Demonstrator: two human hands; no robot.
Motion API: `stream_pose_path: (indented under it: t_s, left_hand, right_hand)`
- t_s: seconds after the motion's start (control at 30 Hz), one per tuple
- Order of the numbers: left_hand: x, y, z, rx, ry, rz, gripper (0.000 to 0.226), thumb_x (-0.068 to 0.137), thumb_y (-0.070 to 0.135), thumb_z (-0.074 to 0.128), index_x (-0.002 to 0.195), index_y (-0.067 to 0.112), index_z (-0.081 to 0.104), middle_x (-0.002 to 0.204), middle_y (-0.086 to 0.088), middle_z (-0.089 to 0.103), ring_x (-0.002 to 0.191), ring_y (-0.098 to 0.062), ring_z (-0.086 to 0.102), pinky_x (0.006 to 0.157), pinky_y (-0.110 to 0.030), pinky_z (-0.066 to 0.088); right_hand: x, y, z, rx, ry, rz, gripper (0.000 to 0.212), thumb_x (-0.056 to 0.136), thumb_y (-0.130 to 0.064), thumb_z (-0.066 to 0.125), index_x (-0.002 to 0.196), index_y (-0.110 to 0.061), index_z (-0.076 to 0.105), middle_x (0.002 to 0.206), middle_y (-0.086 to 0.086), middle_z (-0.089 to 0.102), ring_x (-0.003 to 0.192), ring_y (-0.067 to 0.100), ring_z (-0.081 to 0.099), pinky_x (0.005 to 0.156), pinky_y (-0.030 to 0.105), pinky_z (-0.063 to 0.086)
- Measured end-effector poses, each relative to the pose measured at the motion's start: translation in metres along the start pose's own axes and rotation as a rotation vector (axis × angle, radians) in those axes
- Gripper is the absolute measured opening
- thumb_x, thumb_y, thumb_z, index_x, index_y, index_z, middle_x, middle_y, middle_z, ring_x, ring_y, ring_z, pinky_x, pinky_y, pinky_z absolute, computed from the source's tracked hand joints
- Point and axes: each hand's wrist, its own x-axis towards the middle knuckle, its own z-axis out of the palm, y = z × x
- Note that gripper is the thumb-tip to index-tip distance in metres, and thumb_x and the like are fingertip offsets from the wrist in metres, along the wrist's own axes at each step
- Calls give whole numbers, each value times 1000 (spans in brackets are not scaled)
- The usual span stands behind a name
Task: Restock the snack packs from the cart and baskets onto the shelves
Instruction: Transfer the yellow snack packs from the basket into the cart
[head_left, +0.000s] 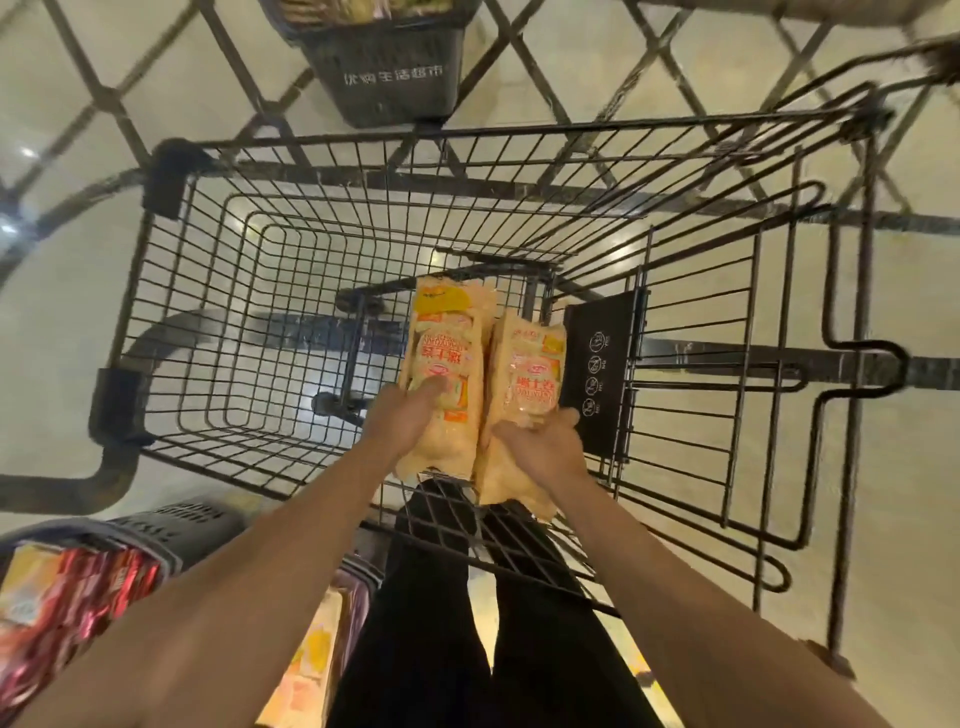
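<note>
Pale tiled floor under a black wire cart (218, 291)
Left hand (402, 415) grips one yellow snack pack (444, 374), right hand (540, 447) grips another (524, 384) — both held side by side, touching, above the cart's basket

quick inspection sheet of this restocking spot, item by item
surface: glossy pale tiled floor with dark diagonal lines
job's things: left yellow snack pack, right yellow snack pack, held side by side over the black wire cart; no other packs seen in the cart
clutter: black basket beyond the cart; grey basket of red packs at lower left
grip: left hand grips the left pack; right hand grips the right pack
cables: nothing seen
surroundings: shelves not in view
</note>
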Motion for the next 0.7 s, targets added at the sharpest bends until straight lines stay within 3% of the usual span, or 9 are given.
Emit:
stream_pose_path:
  t_s: [0.07, 0.13, 0.27, 0.33, 0.47, 0.53, 0.6, 0.7]
  left_hand:
    - [-23, 9, -7, -50, 8, 14, 58, 87, 58, 70, 118, 9, 68, 94, -3, 75, 85, -22, 73, 83, -39, 59]
    - [-52, 19, -16, -89, 25, 41, 62, 86, 61, 71, 119, 9, 67, 93, -4, 75, 83, -22, 73, 76, -34, 57]
    - [-114, 26, -33, -179, 64, 85, 94, 71, 79, 71, 137, 13, 56, 112, -7, 74, 91, -25, 75, 74, -40, 61]
    - [-147, 26, -40, -221, 93, 142, 88, 73, 77, 71, 135, 17, 58, 114, -5, 74, 92, -23, 75, 70, -37, 61]
    - [-202, 13, -48, -291, 167, 234, 67, 75, 77, 69, 119, 28, 66, 104, 5, 77, 89, -14, 76, 81, -40, 59]
    - [-220, 2, -49, -366, 212, 212, 65, 75, 77, 69, 120, 30, 64, 106, 7, 76, 93, -15, 74, 82, -43, 60]
    - [-239, -9, -49, -412, 273, 224, 41, 87, 63, 67, 112, 31, 67, 104, 7, 75, 91, -14, 73, 77, -37, 58]
    - [-259, -31, -51, -489, 348, 199, 31, 91, 56, 66, 105, 29, 65, 100, 5, 74, 88, -14, 71, 68, -33, 53]
  right_hand:
    - [-26, -4, -17, 36, -15, -50, 69, 81, -43, 80, 119, -18, 28, 118, 2, 60, 104, 21, 61, 86, 33, 48]
    - [-51, -6, -33, 72, -19, -109, 67, 82, -40, 80, 124, -18, 32, 113, -3, 60, 98, 17, 60, 82, 31, 46]
    - [-99, -11, -55, 80, 6, -293, 79, 79, -43, 84, 136, -22, 33, 107, -19, 55, 96, 8, 59, 84, 32, 48]
    - [-117, -13, -65, 105, -3, -360, 77, 78, -43, 85, 134, -27, 35, 112, -19, 58, 95, 1, 60, 84, 30, 50]
    - [-151, -22, -81, 104, -59, -504, 83, 78, -45, 85, 142, -31, 33, 117, -19, 60, 103, 4, 63, 92, 38, 57]
    - [-166, -28, -87, 83, -84, -596, 80, 79, -41, 85, 140, -33, 34, 117, -20, 60, 101, -2, 62, 85, 27, 55]
    - [-180, -34, -91, 47, -108, -673, 73, 80, -36, 86, 131, -40, 34, 111, -26, 59, 91, -12, 59, 73, 13, 46]
    - [-200, -41, -91, -27, -137, -771, 72, 79, -38, 86, 127, -45, 33, 110, -29, 58, 89, -19, 57, 69, 8, 43]
